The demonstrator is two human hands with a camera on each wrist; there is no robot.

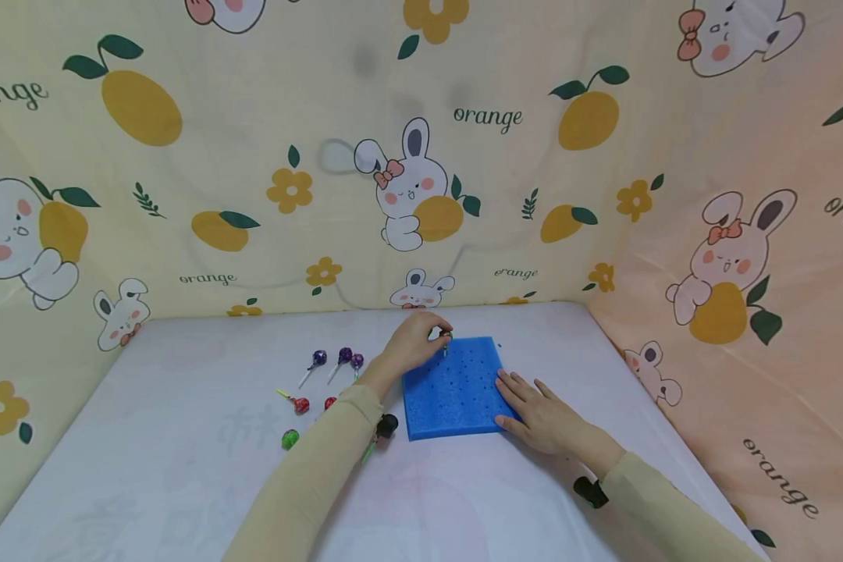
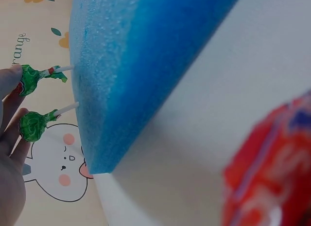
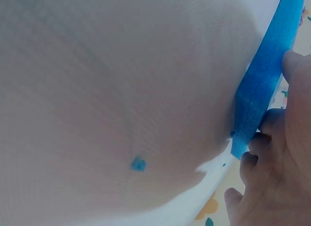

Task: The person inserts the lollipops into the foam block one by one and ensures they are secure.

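Left hand (image 1: pixel 414 342) pinches a green lollipop (image 2: pixel 30 79) at the foam block (image 1: pixel 453 388)'s far-left corner; right hand (image 1: pixel 541 410) rests flat, fingers relaxed, on its right edge; white table (image 1: pixel 183 468).

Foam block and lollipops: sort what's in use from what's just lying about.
In use: blue foam block; two green lollipops stuck in it; left hand at them; right hand steadying the block.

Lying about: purple lollipops; red lollipops; loose green lollipop.

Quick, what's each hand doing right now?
Left hand: fingers pinch a green lollipop whose stick is in the blue foam block.
Right hand: open, fingers resting flat against the block's right edge.
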